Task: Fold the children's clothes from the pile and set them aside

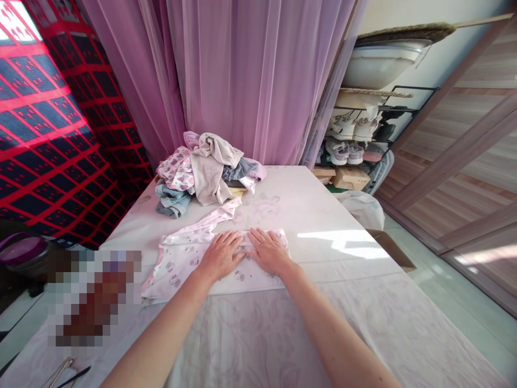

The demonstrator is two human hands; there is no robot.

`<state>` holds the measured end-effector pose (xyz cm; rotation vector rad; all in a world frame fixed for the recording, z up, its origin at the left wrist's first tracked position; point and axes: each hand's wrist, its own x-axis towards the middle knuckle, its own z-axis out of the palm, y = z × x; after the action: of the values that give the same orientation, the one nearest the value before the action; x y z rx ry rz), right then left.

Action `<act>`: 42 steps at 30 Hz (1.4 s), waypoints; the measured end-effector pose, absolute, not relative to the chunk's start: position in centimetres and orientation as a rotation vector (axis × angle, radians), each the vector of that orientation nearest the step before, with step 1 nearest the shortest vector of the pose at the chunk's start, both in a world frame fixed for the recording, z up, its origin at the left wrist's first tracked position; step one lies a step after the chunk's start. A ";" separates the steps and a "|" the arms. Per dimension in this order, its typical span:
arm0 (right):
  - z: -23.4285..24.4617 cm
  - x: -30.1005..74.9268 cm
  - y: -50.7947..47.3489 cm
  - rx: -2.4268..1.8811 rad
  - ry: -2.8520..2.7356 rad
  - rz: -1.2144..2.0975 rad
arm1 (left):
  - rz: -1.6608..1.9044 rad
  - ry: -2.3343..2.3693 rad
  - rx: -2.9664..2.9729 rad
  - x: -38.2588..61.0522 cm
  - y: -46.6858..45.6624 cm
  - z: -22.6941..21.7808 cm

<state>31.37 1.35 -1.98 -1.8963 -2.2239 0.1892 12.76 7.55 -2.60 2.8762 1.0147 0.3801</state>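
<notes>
A pale pink-and-white child's shirt (pixel 181 264) printed with small cartoon figures lies flat on the bed-like surface in front of me. One sleeve (pixel 220 214) stretches away toward the clothes pile. My left hand (pixel 222 253) rests palm down on the middle of the shirt, fingers stretched out. Beside it, my right hand (pixel 269 250) presses flat near the shirt's right end, its fingers extended as well. The thumbs are close together, and neither hand grips the cloth.
A heap of crumpled clothes (pixel 212 167) sits at the far edge, before purple curtains (pixel 242 75). At right, a rack holds shoes (pixel 343 151) and a basin (pixel 382 62). A cardboard box (pixel 390 250) stands on the floor. A blurred patch (pixel 97 296) covers something at left.
</notes>
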 end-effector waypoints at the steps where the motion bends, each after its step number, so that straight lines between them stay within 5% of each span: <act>1: -2.1 31.7 1.1 -1.930 -2.220 0.174 | 0.387 1.023 2.879 12.6 7.5 -2.7; 8: -2.0 34.0 0.1 -2.249 -2.050 0.270 | 0.308 1.167 2.815 12.8 6.9 -2.5; 23: -3.8 35.7 -1.3 -2.127 -1.702 0.117 | 0.521 1.080 2.794 12.2 8.3 -2.0; 28: -4.3 36.2 -0.9 -2.040 -1.587 0.020 | 0.552 1.527 2.689 9.0 11.8 1.0; 34: -0.7 34.3 3.2 -1.992 -1.709 0.090 | 0.099 1.781 2.588 4.7 13.8 2.7; 42: 2.4 27.6 13.3 -2.013 -2.064 0.197 | 0.151 1.868 2.400 2.0 13.4 1.4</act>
<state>27.55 13.28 2.42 -2.0133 -2.0642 0.1968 1.97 13.41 1.45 2.3996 1.8677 0.1510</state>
